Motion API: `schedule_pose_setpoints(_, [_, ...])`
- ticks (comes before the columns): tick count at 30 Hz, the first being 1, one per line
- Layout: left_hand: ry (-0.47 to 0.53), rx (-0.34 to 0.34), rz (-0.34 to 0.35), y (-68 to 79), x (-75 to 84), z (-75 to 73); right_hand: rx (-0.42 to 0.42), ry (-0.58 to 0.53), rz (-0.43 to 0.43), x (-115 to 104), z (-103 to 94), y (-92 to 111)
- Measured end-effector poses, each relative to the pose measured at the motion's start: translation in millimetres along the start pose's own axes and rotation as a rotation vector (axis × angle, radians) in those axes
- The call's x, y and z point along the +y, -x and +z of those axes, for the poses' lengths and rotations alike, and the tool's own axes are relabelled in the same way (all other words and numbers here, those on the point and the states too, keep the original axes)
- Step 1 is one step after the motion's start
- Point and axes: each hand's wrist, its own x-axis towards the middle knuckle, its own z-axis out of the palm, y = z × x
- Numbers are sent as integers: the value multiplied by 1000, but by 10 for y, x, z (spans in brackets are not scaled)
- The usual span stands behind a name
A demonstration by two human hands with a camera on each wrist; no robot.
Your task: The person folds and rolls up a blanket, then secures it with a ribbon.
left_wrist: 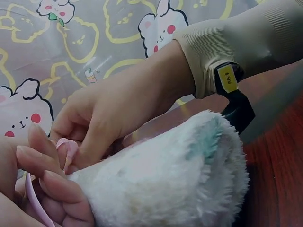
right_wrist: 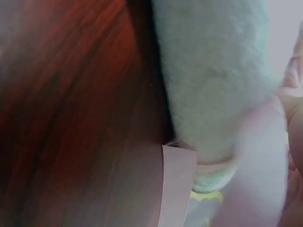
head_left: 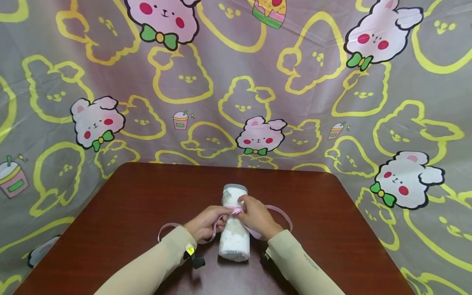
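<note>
A fluffy white rolled towel (head_left: 232, 237) with pale patches lies lengthwise on the table, its middle encircled by a pink ribbon (head_left: 284, 217). At the ribbon's crossing on top, my left hand (head_left: 206, 221) pinches one strand from the left. My right hand (head_left: 258, 215) grips the ribbon from the other side, fingers bent over the roll. The left wrist view has a small ribbon loop (left_wrist: 68, 146) standing up between the fingers of both hands. Loose ribbon tails curve out on either side. In the right wrist view, the ribbon (right_wrist: 177, 184) passes close beside the roll.
The reddish-brown wooden table (head_left: 147, 192) extends around the roll. Behind it and along both sides hangs a grey curtain (head_left: 309, 102) printed with cartoon rabbits. A dark strap with a yellow tag (head_left: 190, 250) sits at the left sleeve's cuff.
</note>
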Motion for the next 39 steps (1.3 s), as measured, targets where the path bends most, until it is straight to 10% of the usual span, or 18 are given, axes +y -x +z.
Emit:
schedule_pose_setpoints(9, [-33,21,-19,6,-14,-7,2,138,-2,-35,110,-14])
schedule_pose_setpoints(18, [-70,30,-16,11,4,-42,-93,-130,-23,49,30,-19])
schedule_pose_setpoints(26, [-106,35,-21,18,22,-73,-47,91,7,-28,134,-59])
schedule_pose_setpoints(39, [-323,81,30,5,62,-87,-169,-514,-41,291,-114,-133])
